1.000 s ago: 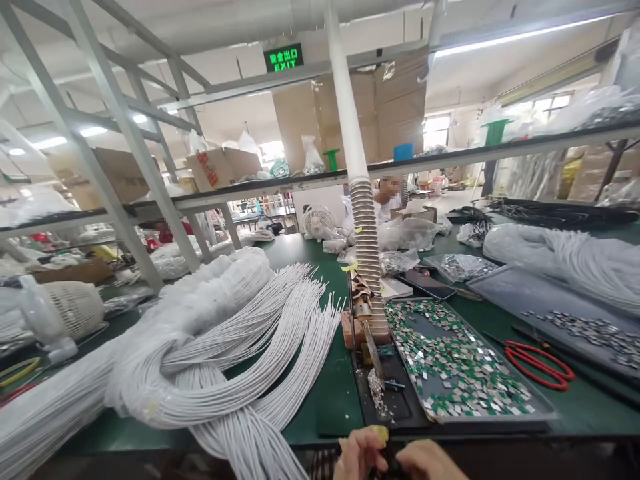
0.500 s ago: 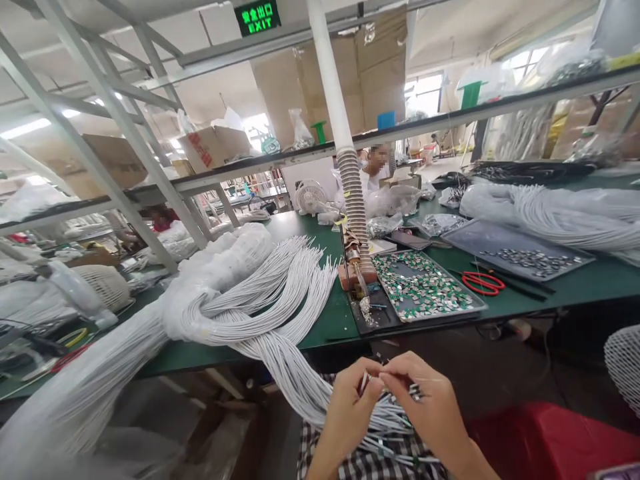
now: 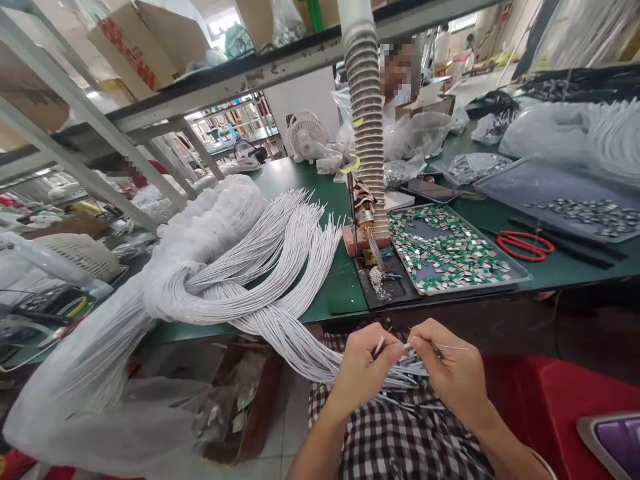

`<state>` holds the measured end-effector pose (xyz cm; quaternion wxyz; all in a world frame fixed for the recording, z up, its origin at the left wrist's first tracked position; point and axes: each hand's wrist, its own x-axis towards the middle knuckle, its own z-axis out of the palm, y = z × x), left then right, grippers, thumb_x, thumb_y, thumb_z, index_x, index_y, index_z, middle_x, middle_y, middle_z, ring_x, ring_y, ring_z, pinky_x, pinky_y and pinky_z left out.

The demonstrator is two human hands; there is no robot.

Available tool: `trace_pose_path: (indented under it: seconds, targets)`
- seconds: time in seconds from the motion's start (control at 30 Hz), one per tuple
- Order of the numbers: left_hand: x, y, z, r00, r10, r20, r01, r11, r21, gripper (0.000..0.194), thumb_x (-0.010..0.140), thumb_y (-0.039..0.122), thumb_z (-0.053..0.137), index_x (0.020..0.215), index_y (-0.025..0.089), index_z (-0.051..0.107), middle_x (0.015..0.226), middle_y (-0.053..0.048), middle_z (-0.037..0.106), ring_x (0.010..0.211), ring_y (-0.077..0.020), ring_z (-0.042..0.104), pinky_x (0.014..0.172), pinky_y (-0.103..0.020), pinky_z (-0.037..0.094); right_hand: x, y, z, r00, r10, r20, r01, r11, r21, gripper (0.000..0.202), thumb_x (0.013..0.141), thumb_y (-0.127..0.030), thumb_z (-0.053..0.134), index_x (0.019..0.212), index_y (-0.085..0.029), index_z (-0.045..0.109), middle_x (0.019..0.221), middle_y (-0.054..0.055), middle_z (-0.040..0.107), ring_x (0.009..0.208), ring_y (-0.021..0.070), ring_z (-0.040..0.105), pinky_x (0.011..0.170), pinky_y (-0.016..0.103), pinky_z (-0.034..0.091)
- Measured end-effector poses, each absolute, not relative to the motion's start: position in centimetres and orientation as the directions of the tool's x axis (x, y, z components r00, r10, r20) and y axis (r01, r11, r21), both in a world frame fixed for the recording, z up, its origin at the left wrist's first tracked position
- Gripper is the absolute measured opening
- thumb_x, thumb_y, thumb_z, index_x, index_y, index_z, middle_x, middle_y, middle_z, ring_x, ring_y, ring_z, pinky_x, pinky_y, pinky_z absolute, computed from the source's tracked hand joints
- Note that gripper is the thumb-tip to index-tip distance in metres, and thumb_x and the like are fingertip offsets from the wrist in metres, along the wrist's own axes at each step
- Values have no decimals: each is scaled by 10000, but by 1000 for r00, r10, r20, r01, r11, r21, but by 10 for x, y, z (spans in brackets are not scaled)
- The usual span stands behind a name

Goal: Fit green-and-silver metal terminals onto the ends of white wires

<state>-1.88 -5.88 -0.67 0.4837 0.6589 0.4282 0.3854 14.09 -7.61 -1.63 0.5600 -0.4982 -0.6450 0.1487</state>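
Between the two pinches, step in hand: looks like fine fingertip work on a white wire end [image 3: 380,345]
Next move: would seem to call for both pinches kept close and steady
Green bench [image 3: 280,175]: one, just beyond the grip
White wire bundles [image 3: 210,303]: two, one left of the grip and running down beneath it over the checked cloth [image 3: 395,433], one bagged, far right
Trays [image 3: 427,230]: two, one ahead and right of the grip, one farther right
Left hand [image 3: 367,357]: one, thumb and forefinger closed on the wire end
Right hand [image 3: 450,367]: one, fingertips pinching a thin strand [image 3: 453,346] just beside the left's
Red-handled tool [image 3: 523,255]: one, right of the grip
Green boards [image 3: 465,263]: too many to count, in the nearer tray
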Motion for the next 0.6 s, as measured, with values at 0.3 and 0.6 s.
trace_pose_path:
  seconds: [0.3, 0.6]
  targets:
    - [-26, -34, -6, 320, 947, 37, 135, -85, 987, 455, 988, 483, 550, 730, 138, 697, 682, 2, 516, 637, -134, 456, 635, -272, 341, 148, -54, -13, 189, 873, 450, 372, 361, -855, 499, 1023, -483, 426, 722, -197, 702, 617, 20, 662, 524, 123, 606, 516, 223, 504]
    - [-15, -30, -9, 344, 936, 72, 71, -103, 992, 382, 966, 406, 623, 675, 159, 618, 673, 24, 470, 633, -127, 418, 622, -270, 313, 138, -56, 2, 136, 954, 268, 249, 229, -941, 269, 895, -405, 672, 719, -227, 771, 607, 6, 692, 474, 113, 601, 441, 187, 484]
